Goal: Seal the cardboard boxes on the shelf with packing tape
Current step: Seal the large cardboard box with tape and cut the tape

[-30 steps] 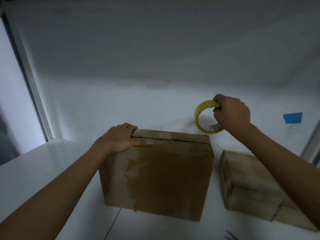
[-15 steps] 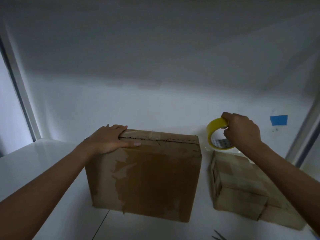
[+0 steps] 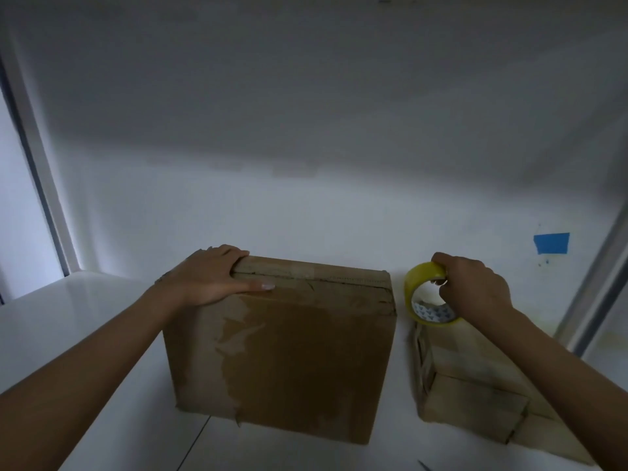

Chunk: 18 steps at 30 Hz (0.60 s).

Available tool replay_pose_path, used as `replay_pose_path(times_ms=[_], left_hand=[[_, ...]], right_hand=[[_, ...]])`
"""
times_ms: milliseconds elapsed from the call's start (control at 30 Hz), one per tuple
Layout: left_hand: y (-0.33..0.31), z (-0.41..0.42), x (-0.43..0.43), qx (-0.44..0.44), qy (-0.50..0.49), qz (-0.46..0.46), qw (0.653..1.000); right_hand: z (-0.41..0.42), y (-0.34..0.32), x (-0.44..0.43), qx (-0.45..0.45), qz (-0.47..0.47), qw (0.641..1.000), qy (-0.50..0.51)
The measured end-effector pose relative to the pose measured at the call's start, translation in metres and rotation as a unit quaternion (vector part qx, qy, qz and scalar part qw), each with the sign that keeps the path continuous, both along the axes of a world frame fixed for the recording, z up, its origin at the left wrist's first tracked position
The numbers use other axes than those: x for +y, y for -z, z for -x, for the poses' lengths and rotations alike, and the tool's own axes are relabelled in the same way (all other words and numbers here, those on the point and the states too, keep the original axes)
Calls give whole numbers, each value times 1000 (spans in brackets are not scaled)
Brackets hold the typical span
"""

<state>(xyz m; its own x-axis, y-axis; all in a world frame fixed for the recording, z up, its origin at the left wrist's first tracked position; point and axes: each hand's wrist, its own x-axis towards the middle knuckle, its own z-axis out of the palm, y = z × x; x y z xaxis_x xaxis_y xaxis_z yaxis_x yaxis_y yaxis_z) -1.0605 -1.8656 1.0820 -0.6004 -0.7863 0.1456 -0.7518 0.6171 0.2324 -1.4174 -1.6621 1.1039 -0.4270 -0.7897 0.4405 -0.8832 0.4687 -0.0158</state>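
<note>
Your right hand (image 3: 475, 287) has brought the tape roll (image 3: 420, 270) down over the last second. It was held up behind the far right corner of the large box (image 3: 282, 351). Now it sits lower, just beside that box's upper right corner and above the smaller box (image 3: 475, 392) on the right. Your fingers are curled through and around the yellow ring, pinching it near the top.

Your left hand (image 3: 210, 277) has not shifted. Its fingers are hooked over the large box's top left edge and the thumb lies along the front face, steadying the box upright on the shelf (image 3: 68, 317).

No strip seems to be drawn out from the roll, though the light is dim and a clear tail would be hard to see. I read this as the approach to taping the top seam, where a dark gap runs along the front edge. You would need to find the free end and stick it down first.
</note>
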Motion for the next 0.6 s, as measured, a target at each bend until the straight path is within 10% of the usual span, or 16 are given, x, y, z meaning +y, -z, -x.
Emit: replay_pose_path(times_ms=[600], left_hand=[[-3,2,5,10,-2,-3,1000]], right_hand=[[-1,31,-2,-40,-22,999,4]])
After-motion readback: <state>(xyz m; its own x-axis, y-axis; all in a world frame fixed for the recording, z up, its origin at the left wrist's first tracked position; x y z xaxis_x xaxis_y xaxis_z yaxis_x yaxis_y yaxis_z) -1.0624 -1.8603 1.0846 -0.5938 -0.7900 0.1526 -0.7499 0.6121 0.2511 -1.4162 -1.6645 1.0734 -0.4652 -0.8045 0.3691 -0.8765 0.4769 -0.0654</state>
